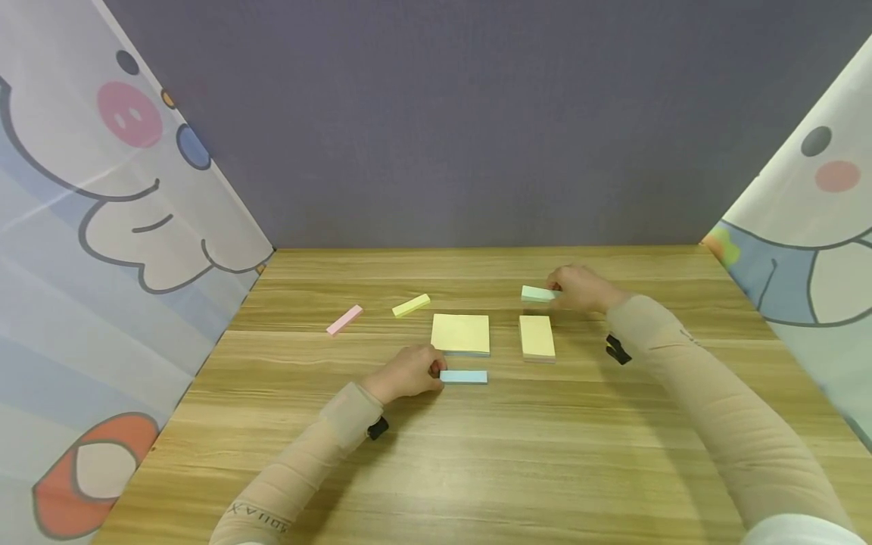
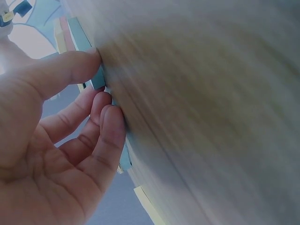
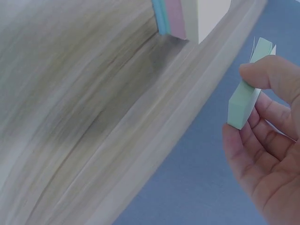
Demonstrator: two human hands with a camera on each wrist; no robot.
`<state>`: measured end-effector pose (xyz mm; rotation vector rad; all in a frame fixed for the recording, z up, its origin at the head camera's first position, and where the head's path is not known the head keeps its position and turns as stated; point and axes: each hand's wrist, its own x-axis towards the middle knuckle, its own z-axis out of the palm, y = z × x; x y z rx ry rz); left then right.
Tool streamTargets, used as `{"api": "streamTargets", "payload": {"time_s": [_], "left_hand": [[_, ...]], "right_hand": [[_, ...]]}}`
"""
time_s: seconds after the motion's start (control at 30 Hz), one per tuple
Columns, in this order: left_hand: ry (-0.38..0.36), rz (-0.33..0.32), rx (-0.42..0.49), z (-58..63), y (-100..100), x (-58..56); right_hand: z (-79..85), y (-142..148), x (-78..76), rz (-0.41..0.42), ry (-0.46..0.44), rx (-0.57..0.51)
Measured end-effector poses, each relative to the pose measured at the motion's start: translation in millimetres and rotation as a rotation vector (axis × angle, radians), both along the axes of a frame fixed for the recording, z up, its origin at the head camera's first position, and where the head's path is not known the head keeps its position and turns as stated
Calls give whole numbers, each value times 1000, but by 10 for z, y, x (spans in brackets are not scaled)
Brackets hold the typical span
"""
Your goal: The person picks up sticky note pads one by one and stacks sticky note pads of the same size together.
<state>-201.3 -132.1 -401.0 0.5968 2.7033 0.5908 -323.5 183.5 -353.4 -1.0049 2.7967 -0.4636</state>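
My left hand (image 1: 409, 371) pinches the left end of a narrow blue sticky note pad (image 1: 465, 377) lying on the wooden table. In the left wrist view, thumb and fingers close on the blue pad's end (image 2: 97, 78). My right hand (image 1: 580, 289) holds a narrow green sticky note pad (image 1: 538, 294) between thumb and fingers. The right wrist view shows this green pad (image 3: 243, 101) lifted off the table, some sheets splayed at one end. Between the hands are a wide yellow-topped pad stack (image 1: 460, 333) and a smaller yellow-topped stack (image 1: 537, 336).
Farther left lie a narrow pink pad (image 1: 344, 320) and a narrow yellow pad (image 1: 412, 305), both slanted on the wooden table (image 1: 518, 462). A dark panel (image 1: 477, 129) stands along the back edge. Cartoon-printed sheets (image 1: 61, 250) border the left and right sides.
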Motion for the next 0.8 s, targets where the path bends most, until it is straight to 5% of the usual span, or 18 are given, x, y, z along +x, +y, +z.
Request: {"api": "streamTargets", "payload": {"time_s": [0.8], "left_hand": [[0,-4,5,20,-7,9]], "right_hand": [[144,-283,207,22,18,18]]}}
